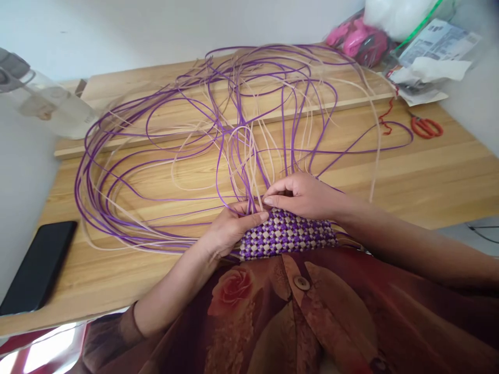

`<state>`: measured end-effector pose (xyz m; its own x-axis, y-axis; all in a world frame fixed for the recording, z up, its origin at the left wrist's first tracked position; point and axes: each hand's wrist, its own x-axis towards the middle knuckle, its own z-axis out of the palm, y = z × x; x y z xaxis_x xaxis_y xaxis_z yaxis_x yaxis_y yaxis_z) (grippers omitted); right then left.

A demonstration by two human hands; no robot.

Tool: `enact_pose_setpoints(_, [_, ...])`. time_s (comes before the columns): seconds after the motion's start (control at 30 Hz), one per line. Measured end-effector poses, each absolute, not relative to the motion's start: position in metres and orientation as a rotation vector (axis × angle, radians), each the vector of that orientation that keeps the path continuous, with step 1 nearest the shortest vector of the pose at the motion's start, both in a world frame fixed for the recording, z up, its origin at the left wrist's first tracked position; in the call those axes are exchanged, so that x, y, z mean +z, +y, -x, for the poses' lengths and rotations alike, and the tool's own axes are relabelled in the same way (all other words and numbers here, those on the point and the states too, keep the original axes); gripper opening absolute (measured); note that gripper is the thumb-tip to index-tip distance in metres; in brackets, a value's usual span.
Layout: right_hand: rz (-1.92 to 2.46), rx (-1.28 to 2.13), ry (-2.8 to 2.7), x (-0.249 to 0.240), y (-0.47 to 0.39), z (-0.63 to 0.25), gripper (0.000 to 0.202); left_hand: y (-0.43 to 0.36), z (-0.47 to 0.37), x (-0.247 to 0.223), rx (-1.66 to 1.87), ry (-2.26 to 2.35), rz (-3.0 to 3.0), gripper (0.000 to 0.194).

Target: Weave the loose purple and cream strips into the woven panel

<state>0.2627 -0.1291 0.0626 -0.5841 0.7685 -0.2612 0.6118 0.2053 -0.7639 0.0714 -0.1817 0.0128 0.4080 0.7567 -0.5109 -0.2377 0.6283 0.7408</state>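
Patterned shirt (319, 322); woven panel (288, 236) just beyond. My left hand (230, 228): pinching panel edge, strands (249, 192). My right hand (302, 195): fingertips nearly together, hold unclear. Crossed strands might snag, loosening the weave.

strands (91, 208): smooth, plastic-looking | weave (288, 239): knobbly, low sheen | table (429, 174): smooth grained wood, satin | phone (39, 265): smooth, glass-like face | shirt (343, 311): cloth, faint sheen | bottle (64, 111): see-through, glass or plastic unclear | wall (136, 31): matt

purple-and-beige checkered weaving (290, 238), purple and beige strands (238, 98), orange-red scissors (427, 129)
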Motion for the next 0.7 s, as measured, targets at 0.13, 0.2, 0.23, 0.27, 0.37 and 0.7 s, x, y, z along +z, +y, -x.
enact_pose_setpoints(0.13, [1.303,1.315,-2.316,0.061,-0.131,-0.263,0.033,-0.181,-0.076,0.017,0.682,1.030,-0.654,0.029])
enact_pose_setpoints(0.2, [1.308,1.300,-2.309,0.061,-0.132,-0.263,0.033,-0.181,-0.079,0.018,0.688,1.047,-0.663,0.030])
enact_pose_setpoints(0.23, [1.313,1.292,-2.305,0.061,-0.132,-0.264,0.033,-0.181,-0.080,0.019,0.688,1.049,-0.663,0.030])
enact_pose_setpoints(0.27, [1.313,1.288,-2.301,0.062,-0.133,-0.264,0.033,-0.181,-0.080,0.020,0.688,1.052,-0.658,0.029])
enact_pose_setpoints(0.37, [1.295,1.292,-2.289,0.062,-0.133,-0.267,0.033,-0.183,-0.082,0.021,0.696,1.082,-0.636,0.023])
enact_pose_setpoints(0.7, [1.294,1.094,-2.428,0.061,-0.129,-0.271,0.037,-0.184,-0.084,0.021,0.722,1.114,-0.640,0.017])
